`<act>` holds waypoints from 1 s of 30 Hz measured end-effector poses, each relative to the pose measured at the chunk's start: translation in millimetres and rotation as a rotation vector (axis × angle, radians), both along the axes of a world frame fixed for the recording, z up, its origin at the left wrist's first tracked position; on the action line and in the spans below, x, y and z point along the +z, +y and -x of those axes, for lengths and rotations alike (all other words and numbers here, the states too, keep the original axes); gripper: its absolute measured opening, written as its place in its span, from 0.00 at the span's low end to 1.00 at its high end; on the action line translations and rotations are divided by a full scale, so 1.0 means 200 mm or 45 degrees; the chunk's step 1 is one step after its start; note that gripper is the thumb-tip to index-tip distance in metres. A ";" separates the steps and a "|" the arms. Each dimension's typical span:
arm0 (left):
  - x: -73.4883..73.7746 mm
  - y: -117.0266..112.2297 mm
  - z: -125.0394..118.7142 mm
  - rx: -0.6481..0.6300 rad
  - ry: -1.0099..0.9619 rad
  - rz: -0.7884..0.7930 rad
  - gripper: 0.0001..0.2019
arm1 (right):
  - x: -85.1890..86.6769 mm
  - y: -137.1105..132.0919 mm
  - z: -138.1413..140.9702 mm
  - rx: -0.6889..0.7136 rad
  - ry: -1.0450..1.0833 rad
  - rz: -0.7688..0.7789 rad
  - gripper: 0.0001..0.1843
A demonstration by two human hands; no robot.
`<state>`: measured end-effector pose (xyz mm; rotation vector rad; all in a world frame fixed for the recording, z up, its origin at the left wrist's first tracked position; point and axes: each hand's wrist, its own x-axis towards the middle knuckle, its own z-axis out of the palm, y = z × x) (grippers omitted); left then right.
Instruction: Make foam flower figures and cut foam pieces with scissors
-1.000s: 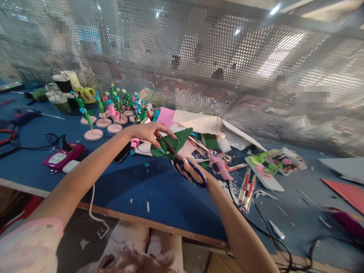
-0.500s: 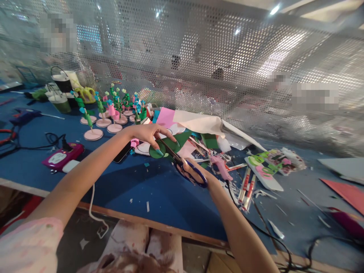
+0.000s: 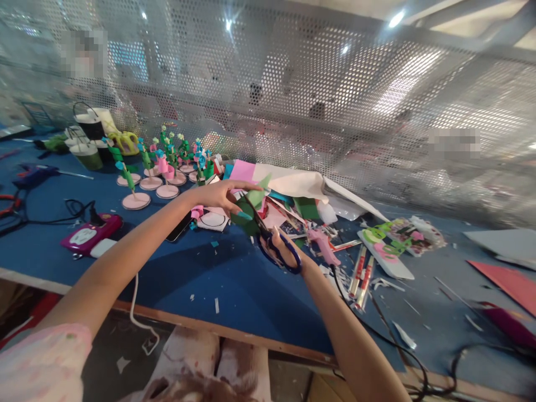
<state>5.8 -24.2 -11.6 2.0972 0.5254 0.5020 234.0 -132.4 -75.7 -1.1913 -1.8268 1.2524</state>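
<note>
While the left hand point(image 3: 224, 196) steadied a green sheet point(image 3: 248, 228) just above the blue table point(image 3: 209, 279), the right hand point(image 3: 287, 251) held scissors point(image 3: 263, 228) with the blades pointing away and to the left, across the sheet. The left thumb and fingers were partly spread, gripping the sheet between them; the right fingers were curled through the dark blue handles, though blur hid how wide the blades stood. The cutting looked to be partway along: green showed on both sides of the blades, and no finished piece had visibly come free, so the rest of the cut seemed left to do. Beyond the left forearm, a cluster of flower-topped models point(image 3: 163, 163) stood upright on round pink bases point(image 3: 136, 201), apparently assembled. More green material point(image 3: 306, 208) lay among the papers, a pink glue gun point(image 3: 323, 248) rested near the right hand, and a white scrap point(image 3: 216, 305) sat near the table's front edge.
</note>
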 end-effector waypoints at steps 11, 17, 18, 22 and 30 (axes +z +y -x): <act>-0.17 -0.05 -0.20 0.820 -0.528 0.191 0.34 | -0.08 0.03 0.07 -0.251 0.338 -0.095 0.39; -0.16 -0.14 -0.26 0.602 -0.635 0.635 0.24 | -0.07 0.02 0.11 -0.372 0.398 0.000 0.39; -0.15 -0.15 -0.27 0.596 -0.650 0.640 0.24 | -0.07 0.03 0.11 -0.398 0.405 0.028 0.40; -0.13 -0.16 -0.26 0.628 -0.706 0.550 0.22 | -0.07 0.03 0.11 -0.390 0.429 0.079 0.41; -0.13 -0.10 -0.22 0.708 -0.662 0.281 0.14 | -0.07 0.05 0.04 -0.295 0.368 0.070 0.39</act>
